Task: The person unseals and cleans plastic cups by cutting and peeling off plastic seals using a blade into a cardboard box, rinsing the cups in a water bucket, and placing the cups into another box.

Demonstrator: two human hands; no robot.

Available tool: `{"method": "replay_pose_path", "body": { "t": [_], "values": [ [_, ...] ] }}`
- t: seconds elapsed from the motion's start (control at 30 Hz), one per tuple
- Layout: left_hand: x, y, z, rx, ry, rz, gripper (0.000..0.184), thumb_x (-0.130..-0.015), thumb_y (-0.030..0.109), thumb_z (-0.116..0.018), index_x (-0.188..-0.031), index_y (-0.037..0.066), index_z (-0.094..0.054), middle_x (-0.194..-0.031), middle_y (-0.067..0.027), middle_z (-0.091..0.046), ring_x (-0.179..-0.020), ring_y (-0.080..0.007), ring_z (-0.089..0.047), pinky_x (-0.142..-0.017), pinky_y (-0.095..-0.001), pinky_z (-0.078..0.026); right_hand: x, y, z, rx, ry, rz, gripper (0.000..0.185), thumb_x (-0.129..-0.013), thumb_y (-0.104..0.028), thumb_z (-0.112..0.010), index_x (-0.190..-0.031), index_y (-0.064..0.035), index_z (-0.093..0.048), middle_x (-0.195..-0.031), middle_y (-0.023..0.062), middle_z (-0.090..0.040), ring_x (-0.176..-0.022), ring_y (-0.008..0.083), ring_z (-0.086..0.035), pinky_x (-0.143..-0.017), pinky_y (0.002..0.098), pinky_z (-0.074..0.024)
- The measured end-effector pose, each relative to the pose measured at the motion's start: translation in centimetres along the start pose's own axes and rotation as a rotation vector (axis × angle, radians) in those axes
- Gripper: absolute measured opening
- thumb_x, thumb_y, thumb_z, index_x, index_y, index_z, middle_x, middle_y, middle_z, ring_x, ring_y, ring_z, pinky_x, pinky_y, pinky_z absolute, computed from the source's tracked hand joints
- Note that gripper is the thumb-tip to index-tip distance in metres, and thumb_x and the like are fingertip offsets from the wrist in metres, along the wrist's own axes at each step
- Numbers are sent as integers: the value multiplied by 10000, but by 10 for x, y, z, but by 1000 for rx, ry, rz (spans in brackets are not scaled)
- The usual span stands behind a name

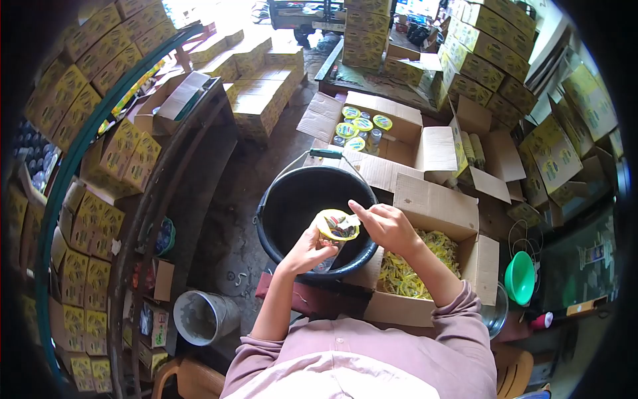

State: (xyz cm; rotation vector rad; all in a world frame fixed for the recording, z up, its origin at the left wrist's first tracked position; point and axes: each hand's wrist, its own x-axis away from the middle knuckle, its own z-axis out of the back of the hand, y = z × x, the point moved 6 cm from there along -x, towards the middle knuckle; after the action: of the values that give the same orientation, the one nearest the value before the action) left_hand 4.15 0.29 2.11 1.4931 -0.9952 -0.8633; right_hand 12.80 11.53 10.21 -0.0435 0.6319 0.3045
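Above the black bucket (266,249), my left hand (307,251) is wrapped round a clear plastic cup (327,261) with a yellow printed lid (337,225). The cup is tilted, its top facing me. My right hand (387,227) is at the far right side of the lid, fingers curled and one digit reaching toward the rim. Something whitish shows between that hand and the lid, too small to name. Right of the bucket, an open carton (488,269) holds a heap of small yellow-and-clear packets (415,267).
Several lidded cups (362,124) stand in an open carton (399,110) beyond the bucket. A green bowl (520,278) lies at the right, a grey pail (206,318) at the lower left. Stacked yellow cartons (252,100) surround the area. The bucket's handle (325,153) stands up.
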Motion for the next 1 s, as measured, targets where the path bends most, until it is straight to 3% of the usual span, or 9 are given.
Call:
{"method": "replay_pose_path", "body": {
  "t": [0.13, 0.23, 0.37, 0.53, 0.63, 0.77, 0.83, 0.87, 1.0],
  "values": [
    [0, 26, -14, -435, 309, -306, 635, -620, 129, -777, -1127, 0, -418, -1004, -69, -552, -922, -114, -551, -785, -250, -470, 1, -2, 6, -54, -6, 37, 579, -703, -53, -565, -1267, -14, -439, -625, 19, -516, -612, 136, -549, -597, 259, -489],
    [6, 29, -18, -327, 460, -273, 594, -633, 127, -771, -1097, 4, -421, -980, -88, -567, -902, -123, -565, -780, -255, -476, 2, -4, 6, -103, -5, 67, 591, -704, -60, -574, -1274, -9, -428, -616, 18, -507, -605, 137, -545, -600, 261, -489],
    [15, 35, -23, -517, 461, -271, 517, -632, 132, -730, -1038, -25, -451, -869, -135, -600, -747, -193, -619, -676, -292, -496, 2, -4, 12, -92, -7, 114, 597, -699, -57, -569, -1278, -16, -429, -624, 22, -510, -609, 141, -548, -616, 262, -491],
    [33, 39, -35, -611, 631, -372, 607, -579, 84, -711, -1105, 21, -416, -926, -146, -580, -870, -283, -600, -756, -346, -481, -4, -13, 21, -211, 35, 212, 533, -694, 4, -571, -1218, 33, -474, -622, 42, -516, -595, 175, -555, -590, 297, -485],
    [38, 38, -41, -712, 798, -412, 674, -573, 125, -809, -1107, 43, -405, -952, -132, -600, -895, -247, -610, -770, -324, -488, -6, -17, 26, -214, 64, 266, 511, -696, 14, -584, -1198, 38, -488, -651, 38, -534, -604, 177, -565, -594, 302, -488],
    [36, 39, -40, -560, 828, -470, 668, -595, 83, -796, -1117, 50, -379, -965, -132, -606, -908, -236, -616, -759, -316, -500, -11, -15, 37, -221, 107, 263, 502, -693, 29, -582, -1188, 26, -504, -664, 36, -541, -602, 169, -566, -585, 290, -489],
    [35, 44, -43, -608, 802, -477, 659, -607, 70, -772, -1115, 48, -353, -976, -153, -601, -904, -267, -620, -746, -328, -505, -10, -14, 38, -235, 94, 260, 506, -692, 31, -581, -1192, 22, -504, -666, 36, -541, -600, 167, -564, -584, 287, -491],
    [35, 47, -44, -632, 788, -477, 654, -613, 64, -761, -1114, 47, -340, -981, -163, -599, -901, -283, -622, -740, -333, -507, -8, -15, 35, -169, 127, 292, 610, -664, -43, -572, -1257, 15, -440, -620, 5, -507, -613, 129, -543, -627, 262, -482],
    [33, 51, -41, -612, 732, -421, 587, -621, 61, -723, -1073, 30, -350, -944, -163, -610, -869, -286, -632, -706, -332, -511, -8, -17, 41, -76, 163, 329, 581, -676, -37, -569, -1242, 25, -451, -650, -5, -525, -638, 110, -547, -640, 255, -489]
  ]
}}
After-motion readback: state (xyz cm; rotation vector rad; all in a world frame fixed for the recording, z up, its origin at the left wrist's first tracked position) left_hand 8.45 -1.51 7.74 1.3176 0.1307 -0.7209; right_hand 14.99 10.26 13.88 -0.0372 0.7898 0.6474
